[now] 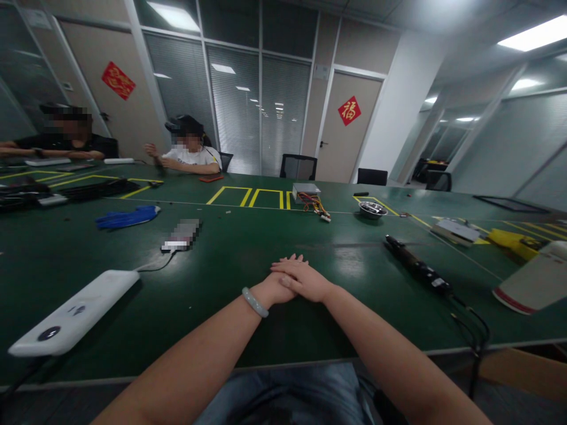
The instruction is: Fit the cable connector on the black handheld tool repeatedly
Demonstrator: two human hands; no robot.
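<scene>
My two hands rest together on the green table, one on top of the other. Underneath lies my left hand, fingers stretched forward, with a pale bracelet round its wrist. Across its back my right hand is laid flat, its fingers pointing left and hiding part of the left hand. Neither hand shows any object in it. Nearest on the left are a phone, its screen blurred out, and a white power bank-like device joined to it by a cable. A black pen-shaped electric screwdriver lies to the right.
Farther off are a blue glove, a metal box with coloured wires and a steel bowl. A whitish container and a yellow tool are at right. Two people sit across the table at left.
</scene>
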